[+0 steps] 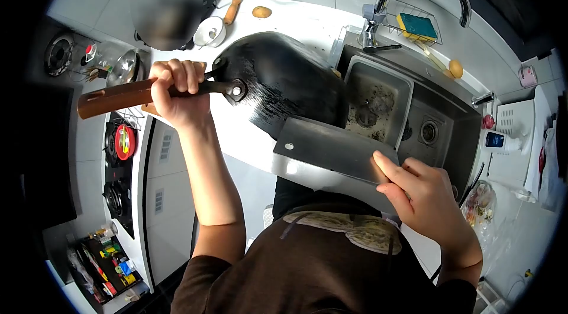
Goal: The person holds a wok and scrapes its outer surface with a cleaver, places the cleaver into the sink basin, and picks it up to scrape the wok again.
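Your left hand wraps its fingers round one wok's handle, pointing left, above the counter; your right hand, fingers closed, grips one cleaver, long axis crosswise, blade leftward.

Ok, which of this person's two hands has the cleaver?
The right hand: it grips the cleaver, a finger extended onto the flat side. The left hand differs, closed around the brown handle of the black wok.
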Available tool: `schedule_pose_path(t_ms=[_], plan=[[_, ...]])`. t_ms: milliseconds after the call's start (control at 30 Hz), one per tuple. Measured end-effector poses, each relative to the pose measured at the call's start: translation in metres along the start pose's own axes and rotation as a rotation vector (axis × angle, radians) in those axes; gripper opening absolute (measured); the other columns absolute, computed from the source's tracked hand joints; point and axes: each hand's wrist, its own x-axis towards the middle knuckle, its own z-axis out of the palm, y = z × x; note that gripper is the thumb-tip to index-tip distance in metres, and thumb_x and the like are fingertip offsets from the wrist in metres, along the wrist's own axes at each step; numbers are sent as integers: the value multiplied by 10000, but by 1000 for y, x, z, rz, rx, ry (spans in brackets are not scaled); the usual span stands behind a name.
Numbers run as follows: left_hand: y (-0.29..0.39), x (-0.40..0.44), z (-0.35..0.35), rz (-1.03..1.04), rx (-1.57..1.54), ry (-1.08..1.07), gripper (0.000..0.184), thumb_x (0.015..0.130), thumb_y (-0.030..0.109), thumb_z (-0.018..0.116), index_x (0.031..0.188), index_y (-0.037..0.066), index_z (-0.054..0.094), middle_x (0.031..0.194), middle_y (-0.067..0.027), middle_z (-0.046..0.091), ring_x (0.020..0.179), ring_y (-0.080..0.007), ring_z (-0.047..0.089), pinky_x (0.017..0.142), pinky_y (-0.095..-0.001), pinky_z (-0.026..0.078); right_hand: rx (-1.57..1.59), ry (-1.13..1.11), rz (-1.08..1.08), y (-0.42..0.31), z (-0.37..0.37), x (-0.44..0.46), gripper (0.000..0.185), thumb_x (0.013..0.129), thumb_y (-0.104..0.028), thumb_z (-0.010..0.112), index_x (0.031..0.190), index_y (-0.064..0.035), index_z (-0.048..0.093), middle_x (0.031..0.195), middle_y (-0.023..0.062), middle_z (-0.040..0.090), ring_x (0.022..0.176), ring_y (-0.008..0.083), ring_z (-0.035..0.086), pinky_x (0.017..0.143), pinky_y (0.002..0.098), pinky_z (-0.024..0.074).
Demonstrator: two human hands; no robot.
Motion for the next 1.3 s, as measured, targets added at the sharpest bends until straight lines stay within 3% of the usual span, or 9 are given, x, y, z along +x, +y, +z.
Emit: schedule_pose_path(t_ms=[167,300,433,533,667,833,1100,1267,1300], plan=[[-5,6,-4,-6,-37,78,142,793,133,467,654,121,439,529,13,342,455,-106,315,527,-278,320,-45,151,-3,8,6,6,406,776,-218,679,1149,-79,600,580,60,410,422,184,434,412,312,371],[-5,12,-9,-23,-21,86,170,804,145,455,634,133,463,539,16,330,476,-107,308,555,-278,301,179,347,186,49,21,-3,382,801,-95,628,1180,-75,585,677,111,540,561,179,512,535,280,422],[-6,17,-9,-31,-26,128,178,792,119,465,618,125,423,535,9,359,465,-113,333,534,-278,333,240,489,260,115,63,-28,390,805,-92,617,1192,-69,575,714,120,567,633,177,554,585,272,439],[-7,18,-10,-62,-58,118,175,796,122,470,621,124,459,554,3,389,489,-121,363,550,-282,354,159,430,377,158,103,-50,379,820,-96,601,1198,-81,573,781,120,597,684,210,580,632,280,457],[-9,19,-4,-26,19,134,183,815,153,486,636,114,484,585,-8,401,528,-142,367,588,-297,356,41,186,326,188,142,-70,436,786,-98,631,1211,-169,565,808,105,550,688,287,543,646,366,454],[-16,25,20,1,152,249,224,809,138,481,604,85,409,581,-24,364,547,-158,356,622,-319,367,79,2,224,207,192,-67,527,760,-15,622,1251,-183,529,812,83,468,731,270,494,670,367,419],[-22,28,38,-4,216,242,259,839,193,530,626,88,428,589,-41,427,567,-166,411,629,-332,387,219,60,168,221,231,-54,521,748,11,621,1231,-168,545,763,91,458,720,268,485,660,386,413],[-21,32,40,-33,131,165,246,839,253,612,652,108,542,604,-26,501,597,-156,451,636,-306,378,167,26,152,223,228,-56,474,780,-55,625,1234,-159,536,942,136,602,861,304,555,744,370,468],[-21,31,41,-42,124,143,247,843,259,614,658,108,552,608,-24,499,609,-153,449,651,-303,377,131,-35,248,221,211,-54,399,806,-132,623,1200,-130,560,996,166,619,885,328,582,778,379,479]])
